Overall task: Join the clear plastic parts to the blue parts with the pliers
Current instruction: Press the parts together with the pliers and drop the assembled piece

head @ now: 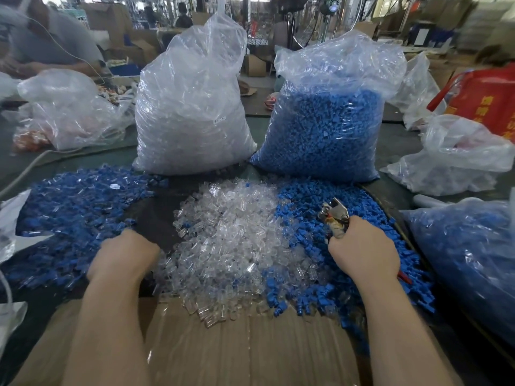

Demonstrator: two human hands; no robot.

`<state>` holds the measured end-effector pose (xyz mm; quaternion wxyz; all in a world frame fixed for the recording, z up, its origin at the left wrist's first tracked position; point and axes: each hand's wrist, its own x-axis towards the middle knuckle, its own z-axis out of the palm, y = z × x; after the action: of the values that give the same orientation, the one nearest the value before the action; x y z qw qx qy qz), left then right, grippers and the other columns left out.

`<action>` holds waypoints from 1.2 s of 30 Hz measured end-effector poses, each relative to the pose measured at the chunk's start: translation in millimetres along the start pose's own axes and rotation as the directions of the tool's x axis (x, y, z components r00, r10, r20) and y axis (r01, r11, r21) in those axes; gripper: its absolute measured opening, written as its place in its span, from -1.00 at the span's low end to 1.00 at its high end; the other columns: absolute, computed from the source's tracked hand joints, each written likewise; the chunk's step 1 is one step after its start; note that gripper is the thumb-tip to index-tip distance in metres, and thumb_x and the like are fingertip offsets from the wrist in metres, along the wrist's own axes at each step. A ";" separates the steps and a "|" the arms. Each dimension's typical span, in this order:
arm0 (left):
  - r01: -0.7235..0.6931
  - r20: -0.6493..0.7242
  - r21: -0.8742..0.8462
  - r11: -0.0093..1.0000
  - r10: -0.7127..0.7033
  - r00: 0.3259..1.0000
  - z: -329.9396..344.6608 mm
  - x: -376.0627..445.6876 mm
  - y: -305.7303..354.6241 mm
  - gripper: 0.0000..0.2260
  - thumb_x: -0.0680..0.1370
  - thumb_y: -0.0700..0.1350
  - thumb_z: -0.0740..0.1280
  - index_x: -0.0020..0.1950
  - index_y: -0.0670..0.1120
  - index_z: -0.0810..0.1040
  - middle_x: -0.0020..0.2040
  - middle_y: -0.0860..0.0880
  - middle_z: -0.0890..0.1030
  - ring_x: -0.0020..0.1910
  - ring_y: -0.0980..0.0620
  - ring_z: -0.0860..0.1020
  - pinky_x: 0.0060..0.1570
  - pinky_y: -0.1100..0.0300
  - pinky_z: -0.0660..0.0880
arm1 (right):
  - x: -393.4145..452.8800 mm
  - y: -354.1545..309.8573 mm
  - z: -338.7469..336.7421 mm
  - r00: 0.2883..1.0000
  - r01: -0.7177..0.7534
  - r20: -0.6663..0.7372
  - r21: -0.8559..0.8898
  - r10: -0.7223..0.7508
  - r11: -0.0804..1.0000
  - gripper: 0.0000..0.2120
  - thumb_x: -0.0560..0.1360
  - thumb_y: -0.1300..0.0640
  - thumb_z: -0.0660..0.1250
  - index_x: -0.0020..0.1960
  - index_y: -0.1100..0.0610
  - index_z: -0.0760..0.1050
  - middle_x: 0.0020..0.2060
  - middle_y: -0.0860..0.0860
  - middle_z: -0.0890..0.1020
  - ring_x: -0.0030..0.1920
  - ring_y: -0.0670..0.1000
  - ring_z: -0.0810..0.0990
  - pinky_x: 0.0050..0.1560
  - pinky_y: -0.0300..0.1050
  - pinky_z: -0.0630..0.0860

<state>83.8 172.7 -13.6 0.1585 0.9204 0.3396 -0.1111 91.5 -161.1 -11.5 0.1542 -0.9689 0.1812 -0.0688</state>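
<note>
Right hand (363, 253) sits right of centre in the frame, fingers wrapped round the pliers (335, 217), metal head poking up and away over the pile of loose blue parts (348, 246). A bit of red handle shows below the wrist. Can't tell if the pliers' jaws have anything in them.

Left hand (122, 259) is lower left of centre, knuckles up, fingers curled down at the edge of the mixed blue-and-clear pile (72, 218) — I can't tell whether it's gripping a piece or just digging in, the fingertips are hidden.

Between the two hands, dead centre, there's a big heap of clear plastic parts (228, 235) spilling toward the bottom onto a taped cardboard box (250, 346) that fills the lower middle of the frame. The blue pile touches the clear heap on its right side, and some blue bits are scattered along the box edge too.

Behind the piles, upper centre, two tall plastic sacks stand upright side by side on the bench (395, 135) — the bag of clear parts (189, 107) on the left, the bag of blue parts (323, 129) on the right. Another bag of blue stuff (468, 263) sits at the right edge, and a red bag (485, 101) is in the upper right. More crumpled clear bags lie upper left, with another person (41, 37) leaning over the bench back there.
</note>
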 end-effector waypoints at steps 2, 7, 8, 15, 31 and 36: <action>-0.095 0.042 -0.047 0.994 0.097 0.994 3.9 -1.1 6.2 -0.77 0.56 -0.14 0.28 0.06 -0.30 0.56 0.08 -0.30 0.57 -0.03 -0.23 0.55 -0.11 0.06 0.47 | 0.0 0.5 -0.3 1.000 -0.025 0.017 -0.030 0.026 0.999 -0.84 0.51 0.04 0.26 -0.19 0.05 0.32 -0.31 0.00 0.45 -0.38 0.00 0.36 -0.43 -0.14 0.18; -0.169 0.056 -0.306 0.937 0.195 0.979 11.4 -14.3 23.6 -0.85 0.45 -0.18 0.40 -0.24 -0.26 0.62 -0.28 -0.22 0.65 -0.31 -0.14 0.59 -0.28 0.07 0.54 | -0.2 0.8 1.8 0.996 -0.020 0.081 -0.062 0.025 0.998 -0.86 0.50 0.03 0.28 -0.16 0.05 0.36 -0.28 0.00 0.45 -0.37 0.00 0.36 -0.40 -0.13 0.24; -0.186 0.051 -0.327 0.927 0.214 0.975 12.0 -16.0 26.7 -0.87 0.44 -0.18 0.41 -0.21 -0.25 0.62 -0.27 -0.22 0.66 -0.32 -0.12 0.58 -0.28 0.06 0.55 | -0.3 0.3 2.3 0.996 -0.006 0.088 -0.063 0.012 0.998 -0.86 0.50 0.03 0.28 -0.16 0.05 0.36 -0.28 -0.01 0.45 -0.37 0.00 0.37 -0.40 -0.13 0.24; -0.368 -0.095 -0.414 0.833 0.363 0.927 14.7 -27.2 43.7 -0.84 0.50 -0.17 0.39 0.00 0.02 0.46 -0.16 -0.01 0.55 -0.24 0.04 0.56 -0.38 0.18 0.40 | -3.6 -3.9 7.3 0.992 0.044 0.118 -0.072 -0.035 0.996 -0.81 0.50 0.01 0.30 -0.19 0.03 0.32 -0.15 0.02 0.48 -0.33 0.02 0.40 -0.39 -0.13 0.25; -0.528 -0.217 -0.704 0.475 0.564 0.797 17.3 -69.6 78.2 -0.80 0.47 -0.18 0.49 -0.05 0.12 0.61 -0.14 0.06 0.64 -0.24 0.10 0.63 -0.30 0.31 0.53 | -2.8 -6.7 6.0 0.997 0.066 -0.033 -0.020 -0.067 0.998 -0.77 0.54 0.09 0.23 -0.27 0.04 0.29 -0.33 -0.03 0.41 -0.40 -0.02 0.35 -0.45 -0.15 0.16; -0.396 -0.148 -0.863 0.314 0.591 0.793 16.9 -75.7 84.3 -0.82 0.45 -0.23 0.50 -0.02 -0.02 0.62 -0.19 0.04 0.69 -0.20 0.09 0.67 -0.21 0.29 0.56 | -0.4 -8.2 5.7 0.988 0.120 -0.111 0.156 -0.103 0.980 -0.78 0.52 0.04 0.24 -0.26 0.01 0.29 -0.29 -0.03 0.43 -0.35 -0.01 0.39 -0.39 -0.09 0.21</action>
<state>81.5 61.3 12.6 0.6541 0.7548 0.0311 0.0385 94.9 -152.1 -14.2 0.2190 -0.9569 0.1281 -0.1413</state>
